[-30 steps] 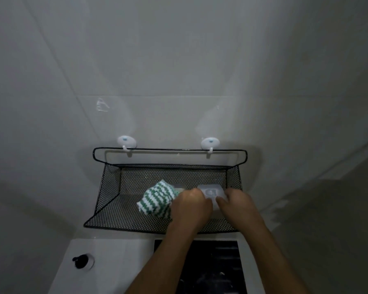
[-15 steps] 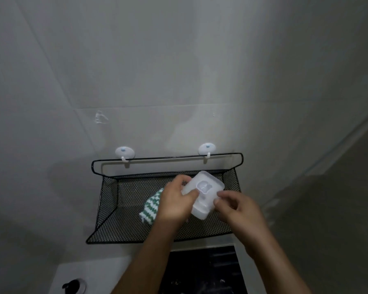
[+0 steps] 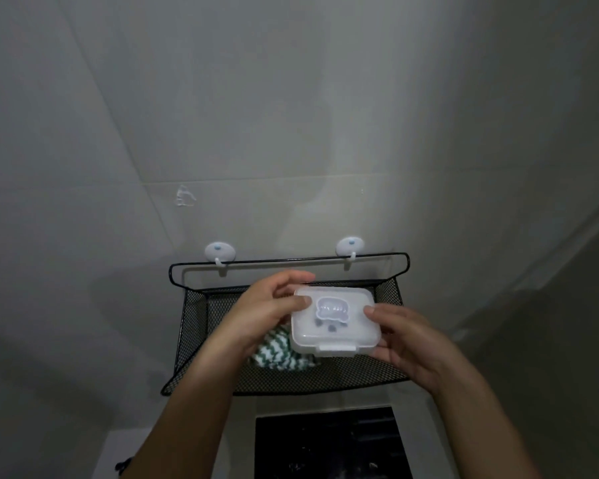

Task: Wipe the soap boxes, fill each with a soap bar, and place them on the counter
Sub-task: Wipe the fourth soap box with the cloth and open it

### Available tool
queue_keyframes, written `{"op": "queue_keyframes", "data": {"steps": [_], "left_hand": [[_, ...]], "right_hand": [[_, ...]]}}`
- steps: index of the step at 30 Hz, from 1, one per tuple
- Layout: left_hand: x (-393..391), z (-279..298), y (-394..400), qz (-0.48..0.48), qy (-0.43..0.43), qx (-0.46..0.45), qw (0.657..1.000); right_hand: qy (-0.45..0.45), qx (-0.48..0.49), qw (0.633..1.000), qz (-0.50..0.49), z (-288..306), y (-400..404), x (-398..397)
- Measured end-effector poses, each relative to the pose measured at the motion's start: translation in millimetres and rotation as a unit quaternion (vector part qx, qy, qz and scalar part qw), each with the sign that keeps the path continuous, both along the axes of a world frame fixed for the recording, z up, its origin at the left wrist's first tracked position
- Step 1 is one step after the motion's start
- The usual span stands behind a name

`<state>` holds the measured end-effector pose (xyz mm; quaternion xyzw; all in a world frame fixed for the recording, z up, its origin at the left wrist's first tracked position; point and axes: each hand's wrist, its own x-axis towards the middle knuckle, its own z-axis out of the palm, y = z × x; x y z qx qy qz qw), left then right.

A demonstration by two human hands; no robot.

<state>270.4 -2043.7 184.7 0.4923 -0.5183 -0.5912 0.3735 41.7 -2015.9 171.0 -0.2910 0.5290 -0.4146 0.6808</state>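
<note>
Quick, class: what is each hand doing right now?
Left hand: grips the soap box at its left end.
Right hand: grips the same box at its right end.

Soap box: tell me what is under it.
Below the soap box, held by the left hand and right hand, lie the striped cloth and mesh basket. The rest is hidden.

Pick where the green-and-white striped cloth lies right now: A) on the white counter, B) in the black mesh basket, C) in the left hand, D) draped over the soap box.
B: the cloth lies in the mesh basket, below the soap box that both hands hold.
</note>
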Motion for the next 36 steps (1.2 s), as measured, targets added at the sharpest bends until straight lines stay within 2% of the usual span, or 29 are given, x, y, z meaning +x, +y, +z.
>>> {"op": "queue_keyframes", "data": {"steps": [2,4,6,8,10,11,14,17,21,23,26,28,33,36], "left_hand": [[8,-1,1,0.007,-0.027,-0.035,0.999],[23,-5,3,0.003,-0.138,-0.091,0.986],[38,-10,5,-0.041,-0.291,-0.127,0.947],[44,-18,10,-0.119,-0.416,-0.143,0.89],[39,-29,14,-0.16,-0.48,-0.166,0.846],[35,-34,16,-0.157,-0.495,-0.18,0.835],[29,-40,19,-0.102,-0.5,-0.195,0.838],[37,-33,21,-0.005,-0.429,-0.166,0.888],[58,-3,19,0.133,-0.365,-0.135,0.911],[65,16,16,0.205,-0.329,-0.145,0.91],[61,40,13,0.275,-0.311,-0.204,0.887],[48,52,14,0.266,-0.32,-0.248,0.875],[22,47,18,0.099,-0.381,-0.277,0.877],[19,43,21,0.098,-0.364,-0.294,0.879]], "right_hand": [[-0.013,0.004,1.0,-0.013,-1,-3,-3],[-0.026,-0.001,0.999,-0.031,-2,-5,-8],[-0.031,-0.012,0.999,-0.035,-1,-7,-14],[-0.038,-0.024,0.999,-0.03,0,-9,-17],[-0.041,-0.031,0.998,-0.022,0,-11,-17],[-0.04,-0.032,0.999,-0.018,0,-12,-16],[-0.041,-0.038,0.998,-0.003,1,-14,-12],[-0.046,-0.05,0.998,0.008,2,-15,-12],[-0.043,-0.065,0.997,0.025,5,-18,-8],[-0.044,-0.07,0.996,0.035,6,-20,-3],[-0.05,-0.081,0.994,0.049,9,-24,8],[-0.054,-0.09,0.993,0.057,10,-26,17],[-0.024,-0.126,0.989,0.066,11,-32,34],[-0.021,-0.143,0.987,0.064,8,-33,37]]}}
